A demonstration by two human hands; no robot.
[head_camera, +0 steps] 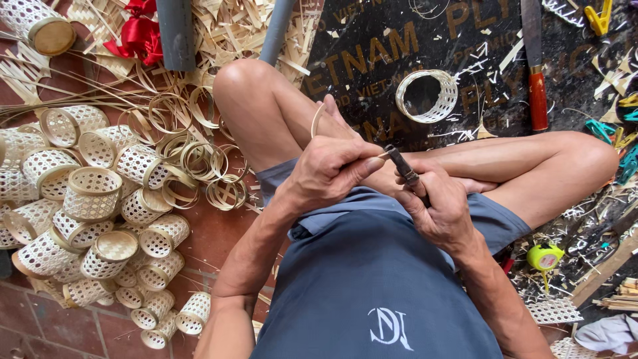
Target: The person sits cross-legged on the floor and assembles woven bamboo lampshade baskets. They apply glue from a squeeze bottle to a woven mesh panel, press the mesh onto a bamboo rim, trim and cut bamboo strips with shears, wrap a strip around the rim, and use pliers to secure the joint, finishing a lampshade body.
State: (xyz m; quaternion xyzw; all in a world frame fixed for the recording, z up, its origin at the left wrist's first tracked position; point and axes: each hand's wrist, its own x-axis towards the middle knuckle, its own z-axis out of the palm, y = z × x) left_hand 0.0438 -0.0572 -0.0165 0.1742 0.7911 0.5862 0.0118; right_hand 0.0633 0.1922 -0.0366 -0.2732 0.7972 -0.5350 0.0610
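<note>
I sit cross-legged on the floor. My left hand (330, 169) pinches a thin bamboo strip (317, 119) bent into a loop that curves up over my left knee. My right hand (438, 206) grips a small dark knife (403, 166), its blade tip meeting the end of the strip right between my thumbs. Both hands are close together above my lap.
A heap of small woven bamboo baskets (93, 193) and loose bamboo rings (199, 159) lies to my left. A woven ring (428, 96) sits on a dark board (412, 40) ahead, beside a red-handled blade (537, 73). A yellow tape measure (544, 256), clips and shavings lie at my right.
</note>
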